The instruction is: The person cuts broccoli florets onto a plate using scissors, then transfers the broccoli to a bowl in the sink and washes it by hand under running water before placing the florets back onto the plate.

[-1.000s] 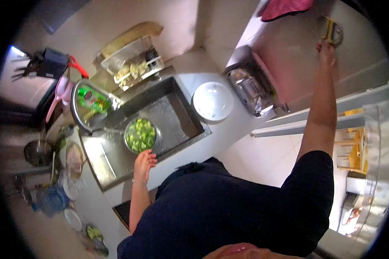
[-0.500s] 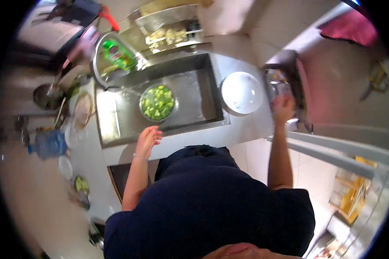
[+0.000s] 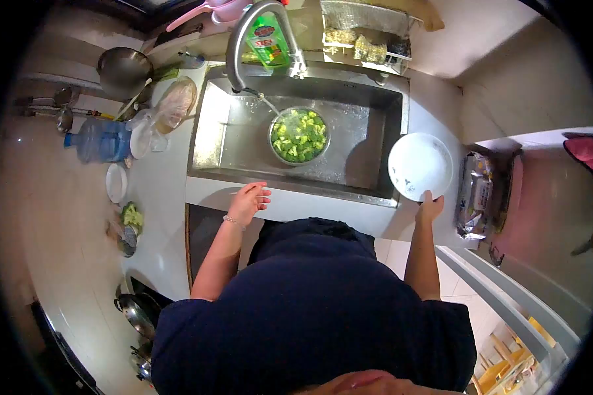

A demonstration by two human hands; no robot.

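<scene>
My right hand point(image 3: 430, 207) grips the near rim of a white plate point(image 3: 420, 164) with a small printed pattern, thumb on top, at the right of the sink. My left hand point(image 3: 249, 201) hovers over the sink's front edge, fingers loosely bent and apart, with nothing visible in it. In the metal sink point(image 3: 349, 168) a round bowl of cut broccoli point(image 3: 299, 136) sits under the curved faucet point(image 3: 234, 52), and a stream of water runs into it.
Behind the faucet stands a green detergent bottle point(image 3: 268, 43). A wire rack point(image 3: 365, 49) is at the back. A shiny packet point(image 3: 475, 194) lies right of the plate. On the left are a wok point(image 3: 124, 72), a blue water jug point(image 3: 102, 140) and a broccoli piece point(image 3: 132, 216).
My right hand has come left from beside the packet and taken hold of the white plate's rim. The camera view has turned, so the sink appears further right. My left hand stays near the sink edge.
</scene>
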